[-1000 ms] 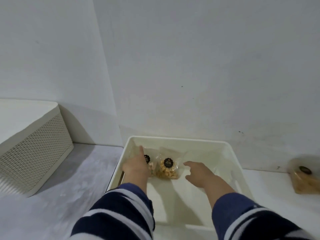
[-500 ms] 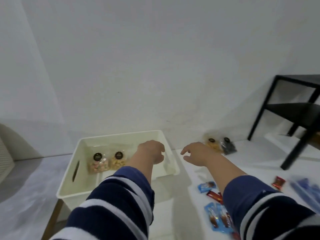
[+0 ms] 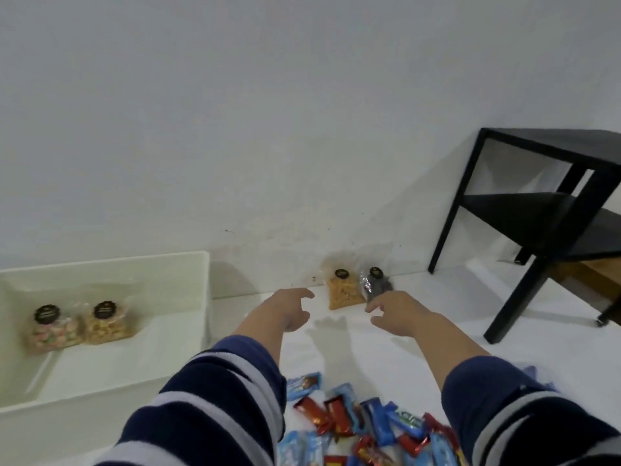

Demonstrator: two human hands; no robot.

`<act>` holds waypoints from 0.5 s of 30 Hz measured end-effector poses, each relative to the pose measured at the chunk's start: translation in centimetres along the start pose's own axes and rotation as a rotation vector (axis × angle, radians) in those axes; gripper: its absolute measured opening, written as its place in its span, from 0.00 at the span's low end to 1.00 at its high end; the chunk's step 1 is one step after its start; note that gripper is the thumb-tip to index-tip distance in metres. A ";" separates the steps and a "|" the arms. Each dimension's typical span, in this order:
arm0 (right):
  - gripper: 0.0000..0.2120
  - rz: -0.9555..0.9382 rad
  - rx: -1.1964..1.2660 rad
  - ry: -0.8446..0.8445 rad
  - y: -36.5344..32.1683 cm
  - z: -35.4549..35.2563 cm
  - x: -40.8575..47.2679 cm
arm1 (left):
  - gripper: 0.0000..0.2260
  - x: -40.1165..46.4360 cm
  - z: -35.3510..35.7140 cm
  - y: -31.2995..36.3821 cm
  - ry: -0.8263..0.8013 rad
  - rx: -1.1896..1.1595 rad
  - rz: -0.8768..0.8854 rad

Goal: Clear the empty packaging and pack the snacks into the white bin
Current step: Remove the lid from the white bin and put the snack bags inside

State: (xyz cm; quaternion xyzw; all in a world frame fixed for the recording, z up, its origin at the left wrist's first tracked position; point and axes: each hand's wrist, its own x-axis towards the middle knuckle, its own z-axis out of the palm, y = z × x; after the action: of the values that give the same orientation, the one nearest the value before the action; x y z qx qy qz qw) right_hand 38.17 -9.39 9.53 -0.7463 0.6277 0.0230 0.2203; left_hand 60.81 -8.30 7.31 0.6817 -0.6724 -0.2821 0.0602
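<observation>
The white bin [image 3: 188, 264] stands at the left, with a clear bag of pink and green snacks [image 3: 53, 329] and a clear bag of yellow snacks [image 3: 106, 322] leaning on its far wall. Against the wall to the right stand another yellow snack bag [image 3: 344, 290] and a dark snack bag [image 3: 374, 282]. My left hand [image 3: 289, 309] hovers open just left of these two bags. My right hand [image 3: 400, 312] is open with its fingers just below the dark bag, holding nothing. Several blue and red wrapped snack bars [image 3: 363, 425] lie in a heap near me.
A black side table with a lower shelf [image 3: 544, 210] stands at the right on the white surface. A white wall runs close behind the bags and the bin. Something blue [image 3: 534, 373] peeks out beside my right sleeve.
Both hands left the bin and moved right to the two bags at the wall. My view swung right, so the bin slid to the left edge.
</observation>
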 end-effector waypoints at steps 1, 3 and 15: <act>0.16 0.003 0.029 -0.008 1.7 0.0 1.3 | 0.22 1.7 0.9 0.6 0.003 -0.038 -0.025; 0.16 0.007 0.083 -0.007 4.9 0.2 4.1 | 0.23 5.1 2.5 1.6 0.019 -0.116 -0.067; 0.34 0.005 0.485 0.051 12.1 1.1 20.4 | 0.30 19.2 8.7 4.1 0.209 -0.401 -0.184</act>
State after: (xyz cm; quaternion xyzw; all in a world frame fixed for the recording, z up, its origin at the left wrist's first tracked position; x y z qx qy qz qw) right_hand 31.29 -29.30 -1.43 -0.6703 0.6221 -0.1469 0.3770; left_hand 51.90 -24.30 -3.83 0.7400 -0.5281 -0.3420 0.2377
